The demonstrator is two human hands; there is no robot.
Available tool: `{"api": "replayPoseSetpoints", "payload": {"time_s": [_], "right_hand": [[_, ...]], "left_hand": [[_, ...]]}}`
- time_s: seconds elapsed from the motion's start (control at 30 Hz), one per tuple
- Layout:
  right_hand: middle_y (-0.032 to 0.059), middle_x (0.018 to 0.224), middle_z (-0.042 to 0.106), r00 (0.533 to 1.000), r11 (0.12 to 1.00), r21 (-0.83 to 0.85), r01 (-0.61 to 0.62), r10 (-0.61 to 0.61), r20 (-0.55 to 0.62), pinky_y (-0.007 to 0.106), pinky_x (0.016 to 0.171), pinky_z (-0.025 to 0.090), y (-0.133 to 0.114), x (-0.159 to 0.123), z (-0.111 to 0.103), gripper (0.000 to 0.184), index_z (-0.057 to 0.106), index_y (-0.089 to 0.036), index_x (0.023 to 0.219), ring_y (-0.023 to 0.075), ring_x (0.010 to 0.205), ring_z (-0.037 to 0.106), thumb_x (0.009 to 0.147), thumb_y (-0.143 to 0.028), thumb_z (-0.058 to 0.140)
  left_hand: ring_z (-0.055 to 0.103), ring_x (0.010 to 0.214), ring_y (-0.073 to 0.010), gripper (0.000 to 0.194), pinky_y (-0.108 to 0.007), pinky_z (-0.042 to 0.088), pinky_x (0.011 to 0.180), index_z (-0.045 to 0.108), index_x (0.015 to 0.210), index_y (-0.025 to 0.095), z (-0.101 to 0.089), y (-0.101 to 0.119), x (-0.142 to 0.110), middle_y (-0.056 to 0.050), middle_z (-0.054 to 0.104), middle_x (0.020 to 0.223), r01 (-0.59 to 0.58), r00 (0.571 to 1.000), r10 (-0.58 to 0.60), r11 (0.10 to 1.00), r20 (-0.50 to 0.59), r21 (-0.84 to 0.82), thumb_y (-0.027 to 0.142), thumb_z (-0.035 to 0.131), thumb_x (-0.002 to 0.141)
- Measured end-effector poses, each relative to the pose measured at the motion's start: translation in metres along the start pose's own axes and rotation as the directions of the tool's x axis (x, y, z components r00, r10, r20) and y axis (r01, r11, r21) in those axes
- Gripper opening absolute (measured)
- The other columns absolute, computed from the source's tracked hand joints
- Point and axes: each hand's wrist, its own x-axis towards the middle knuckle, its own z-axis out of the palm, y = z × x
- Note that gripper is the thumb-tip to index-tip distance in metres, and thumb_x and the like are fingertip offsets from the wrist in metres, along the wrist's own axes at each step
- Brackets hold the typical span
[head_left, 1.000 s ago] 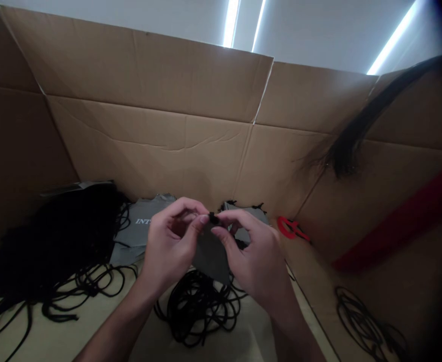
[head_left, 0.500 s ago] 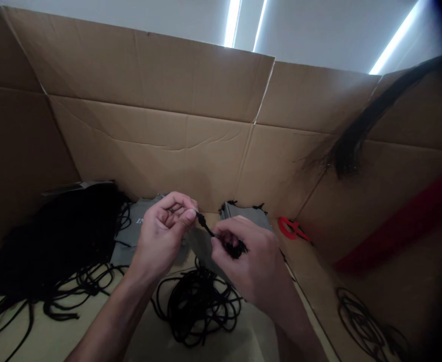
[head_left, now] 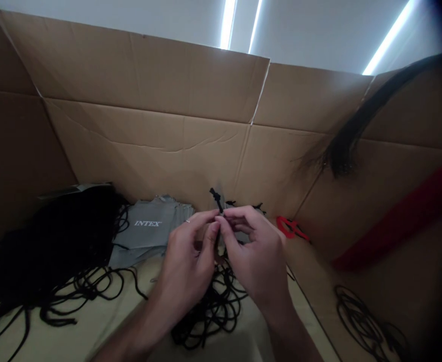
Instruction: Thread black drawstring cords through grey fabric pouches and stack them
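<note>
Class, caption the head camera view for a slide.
Left hand and right hand pinch a black cord beside grey INTEX bags.

Ceiling strip lights (head_left: 227, 25) blown out white, well above my left hand (head_left: 186, 256) and right hand (head_left: 253, 254). Rest is dim, soft shadows around both. Right of them, frame falls dark toward the edge; wide-lens bending at corners, slight softness overall.

Cardboard floor (head_left: 81, 334), tan, folding up at the right. Lying on it, left to right: black cord heap (head_left: 55, 236), grey INTEX bags (head_left: 145, 236), cord tangle (head_left: 213, 317), small red plastic piece (head_left: 290, 227), and 1 thin cord loop (head_left: 367, 319).
</note>
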Motion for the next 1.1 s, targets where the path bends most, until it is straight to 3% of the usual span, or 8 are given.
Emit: {"api": "replayPoseSetpoints", "payload": {"time_s": [0.1, 0.23, 0.43, 0.53, 0.73, 0.87, 1.1], "right_hand": [[0.0008, 0.100, 0.079, 0.993, 0.997, 0.071, 0.028, -0.036, 0.112, 0.028, 0.083, 0.062, -0.002, 0.000, -0.003, 0.016, 0.073, -0.022, 0.105, 0.0144, 0.089, 0.077, 0.100, -0.015, 0.060], [0.0001, 0.099, 0.080, 0.974, 0.987, 0.159, 0.012, -0.047, 0.221, 0.027, 0.081, 0.063, -0.003, 0.002, -0.012, 0.018, 0.073, -0.024, 0.108, 0.0145, 0.088, 0.079, 0.099, -0.014, 0.061], [0.0020, 0.101, 0.079, 0.993, 0.962, 0.265, -0.067, 0.039, 0.110, 0.028, 0.081, 0.064, 0.005, 0.006, -0.022, 0.020, 0.071, -0.026, 0.116, 0.0168, 0.093, 0.078, 0.097, -0.026, 0.074], [0.0007, 0.094, 0.078, 0.993, 0.966, 0.256, -0.043, 0.014, 0.116, 0.029, 0.079, 0.062, 0.008, 0.007, -0.022, 0.009, 0.074, -0.027, 0.107, 0.0155, 0.085, 0.076, 0.098, -0.029, 0.073], [-0.0036, 0.084, 0.073, 0.989, 0.976, 0.213, -0.039, 0.008, 0.145, 0.023, 0.071, 0.058, 0.008, 0.006, -0.025, 0.003, 0.072, -0.026, 0.099, 0.0106, 0.073, 0.071, 0.100, -0.024, 0.070], [-0.0041, 0.078, 0.069, 0.986, 0.972, 0.230, -0.040, 0.001, 0.166, 0.022, 0.063, 0.055, 0.008, 0.005, -0.026, 0.003, 0.067, -0.024, 0.101, 0.0100, 0.066, 0.068, 0.102, -0.023, 0.065], [-0.0023, 0.076, 0.069, 0.981, 0.968, 0.244, -0.064, 0.016, 0.194, 0.025, 0.064, 0.055, 0.009, 0.005, -0.026, 0.007, 0.064, -0.023, 0.099, 0.0128, 0.068, 0.070, 0.105, -0.024, 0.060]], "left_hand": [[0.077, 0.088, -0.0188, 0.029, -0.027, 0.064, 0.078, 0.075, 0.125, 0.019, 0.004, -0.005, 0.000, -0.009, 0.081, 0.110, -0.039, 0.998, 0.038, 0.999, -0.043, -0.020, 0.034, 0.063, 0.104], [0.077, 0.082, -0.0178, 0.019, -0.025, 0.061, 0.073, 0.079, 0.110, 0.019, -0.003, -0.008, 0.008, -0.005, 0.082, 0.096, -0.100, 0.991, 0.099, 0.995, -0.085, -0.005, 0.028, 0.065, 0.102], [0.076, 0.086, -0.0179, 0.016, -0.026, 0.056, 0.074, 0.078, 0.105, 0.019, -0.017, -0.004, 0.015, -0.006, 0.082, 0.098, -0.282, 0.959, 0.283, 0.944, 0.018, 0.173, 0.019, 0.063, 0.102], [0.073, 0.084, -0.0171, 0.019, -0.027, 0.054, 0.072, 0.076, 0.106, 0.019, -0.018, -0.002, 0.014, -0.006, 0.080, 0.096, -0.339, 0.941, 0.327, 0.911, 0.091, 0.234, 0.015, 0.058, 0.103], [0.074, 0.089, -0.0152, 0.020, -0.025, 0.056, 0.077, 0.074, 0.116, 0.020, -0.018, 0.002, 0.009, -0.004, 0.080, 0.106, -0.342, 0.939, 0.323, 0.916, 0.119, 0.209, 0.014, 0.059, 0.103], [0.074, 0.086, -0.0135, 0.017, -0.023, 0.055, 0.076, 0.075, 0.110, 0.020, -0.020, 0.004, 0.009, -0.003, 0.080, 0.100, -0.362, 0.932, 0.346, 0.906, 0.110, 0.221, 0.013, 0.062, 0.102], [0.074, 0.082, -0.0154, 0.019, -0.024, 0.056, 0.073, 0.079, 0.107, 0.020, -0.022, 0.005, 0.014, -0.004, 0.081, 0.095, -0.376, 0.927, 0.363, 0.890, 0.098, 0.256, 0.012, 0.063, 0.100]]}}
